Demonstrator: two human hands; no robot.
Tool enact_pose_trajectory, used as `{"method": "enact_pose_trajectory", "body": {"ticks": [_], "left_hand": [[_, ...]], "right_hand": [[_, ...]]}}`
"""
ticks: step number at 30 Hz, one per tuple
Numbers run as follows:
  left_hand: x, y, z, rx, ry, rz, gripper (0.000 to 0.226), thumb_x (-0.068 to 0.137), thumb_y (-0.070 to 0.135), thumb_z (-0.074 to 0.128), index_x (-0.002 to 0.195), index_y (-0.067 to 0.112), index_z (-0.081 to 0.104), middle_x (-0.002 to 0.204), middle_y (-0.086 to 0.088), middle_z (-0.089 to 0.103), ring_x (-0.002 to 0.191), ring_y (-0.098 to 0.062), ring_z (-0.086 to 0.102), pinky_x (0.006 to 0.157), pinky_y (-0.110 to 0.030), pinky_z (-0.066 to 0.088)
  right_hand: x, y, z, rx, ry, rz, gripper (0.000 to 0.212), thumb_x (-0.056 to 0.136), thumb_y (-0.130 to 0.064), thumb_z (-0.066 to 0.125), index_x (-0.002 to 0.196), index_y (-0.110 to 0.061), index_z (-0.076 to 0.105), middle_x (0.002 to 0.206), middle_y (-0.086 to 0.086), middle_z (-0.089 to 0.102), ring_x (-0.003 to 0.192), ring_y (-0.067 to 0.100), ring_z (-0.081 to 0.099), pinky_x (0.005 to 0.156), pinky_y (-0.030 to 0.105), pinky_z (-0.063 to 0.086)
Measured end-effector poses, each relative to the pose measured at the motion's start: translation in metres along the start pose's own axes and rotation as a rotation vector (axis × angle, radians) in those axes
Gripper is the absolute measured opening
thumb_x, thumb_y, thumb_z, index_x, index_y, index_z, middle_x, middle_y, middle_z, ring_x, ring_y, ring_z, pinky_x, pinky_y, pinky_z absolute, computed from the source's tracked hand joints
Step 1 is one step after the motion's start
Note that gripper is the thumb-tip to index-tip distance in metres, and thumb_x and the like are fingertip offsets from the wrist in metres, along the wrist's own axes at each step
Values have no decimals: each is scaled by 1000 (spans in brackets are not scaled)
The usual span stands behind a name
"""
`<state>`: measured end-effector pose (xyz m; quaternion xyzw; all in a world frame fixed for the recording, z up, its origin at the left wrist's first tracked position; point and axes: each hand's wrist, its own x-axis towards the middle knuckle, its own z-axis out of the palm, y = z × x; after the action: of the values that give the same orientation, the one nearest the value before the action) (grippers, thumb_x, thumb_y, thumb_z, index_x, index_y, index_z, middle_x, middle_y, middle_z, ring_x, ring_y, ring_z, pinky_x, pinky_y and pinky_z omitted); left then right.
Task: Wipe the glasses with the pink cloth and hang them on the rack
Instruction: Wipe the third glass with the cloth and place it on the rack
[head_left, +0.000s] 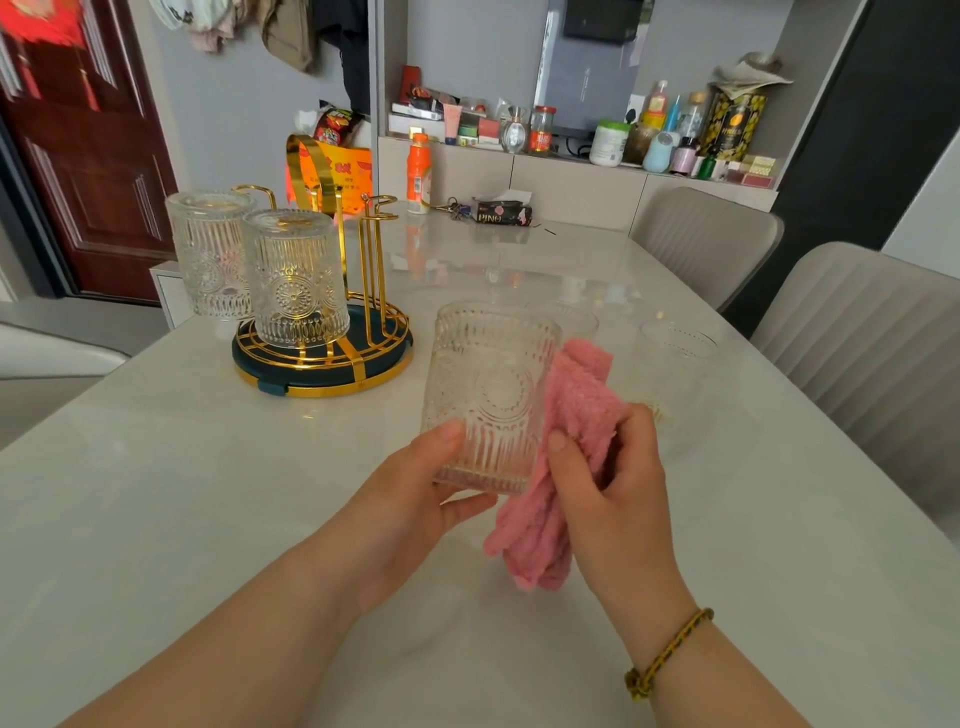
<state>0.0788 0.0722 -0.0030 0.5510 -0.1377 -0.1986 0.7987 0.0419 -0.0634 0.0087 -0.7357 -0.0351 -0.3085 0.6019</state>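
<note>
Gold wire is gleaming at far left, where the rack (322, 387) is standing on the surface (156, 493). Two glasses are already sitting mouth-down on its pegs, the back glass (210, 254) and the front glass (296, 280), side by side. I'm calling those two done. A free hook (382, 205) is showing just right of them.

Coming to the middle, the left hand (415, 488) is cupping the held glass (485, 400) low down, its fingers (447, 434) curling round the base with the thumb on the near wall. The glass is upright, mouth up, and seemingly lifted clear of the surface.

Just right of it, the pink cloth (561, 457) is lying against the glass's right side. The right hand (613, 483) is bunching it, fingers (563, 447) closing on the folds while a tail is dangling below.

Further right, two faint clear glasses are waiting on the surface. The hidden glass (574, 319) is peeking out behind the held one, and the right glass (675, 364) is standing beyond the cloth.

So this is looking like glass three, mid-wipe, with the cloth on its outside. Whether the inside is done, I cannot tell. After the wipe it is needing a peg, and the two waiting glasses are needing the same treatment, so I'm putting the job a little under halfway.
</note>
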Motion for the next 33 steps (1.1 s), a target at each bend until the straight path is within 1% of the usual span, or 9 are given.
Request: {"method": "enact_pose_trajectory", "body": {"ticks": [3,6,9,12,15,18,27,30,33], "left_hand": [[-1,1,0,50,0,-25,36,65,44,47,92,27,63,93,6,71,96,-13,61,85,-26,47],[0,0,1,96,4,10,32,72,46,53,95,25,61,89,10,74,90,-6,67,81,-21,53],[3,-3,1,58,129,16,33,70,48,54,96,27,55,94,1,72,88,-12,69,78,-24,54],[6,-7,7,47,159,-20,31,81,48,43,100,26,53,106,-6,67,96,-18,66,85,-29,52],[5,-10,6,156,105,-7,60,66,49,69,116,20,52,110,-4,67,99,-17,65,91,-33,50],[4,-10,2,139,78,-8,83,46,51,67,120,18,52,112,-4,68,99,-17,66,87,-29,53],[2,-5,5,-94,0,-90,43,65,41,65,103,23,59,96,-5,73,86,-18,69,87,-32,49],[6,-3,1,-199,105,-96,53,58,47,51,103,19,58,86,-4,72,69,-13,69,75,-29,50],[6,-2,-1,-181,101,-122,57,59,48,60,106,17,57,84,-3,71,67,-11,69,67,-23,57]], "right_hand": [[0,1,-1,-9,26,12,29,83,-4,58,77,-27,42,67,-13,49,58,-9,50,55,6,39],[1,2,-3,-26,32,3,32,82,0,56,78,-28,42,65,-19,58,60,-8,52,55,6,40],[1,5,-2,-15,38,-31,33,82,1,58,79,-29,43,72,-34,56,64,-9,53,58,4,40],[-2,5,3,-18,27,-79,26,72,-9,56,77,-32,45,85,-26,56,70,-9,53,62,3,39],[-5,7,7,-52,-5,-118,26,68,-13,56,76,-35,46,95,-29,53,77,-5,54,66,5,40],[-4,4,7,-79,-73,-169,25,66,-26,54,80,-46,47,101,-35,50,87,-4,54,71,5,41],[6,12,-1,-15,44,65,26,79,-4,63,71,-20,45,62,-6,48,53,-2,47,51,8,39],[-5,14,9,-62,-75,-41,17,69,-15,63,72,-20,47,78,-3,55,66,2,51,59,9,40],[-7,8,11,-152,-153,-195,13,64,-23,54,74,-30,49,96,-23,52,86,-5,52,69,4,39]]}}
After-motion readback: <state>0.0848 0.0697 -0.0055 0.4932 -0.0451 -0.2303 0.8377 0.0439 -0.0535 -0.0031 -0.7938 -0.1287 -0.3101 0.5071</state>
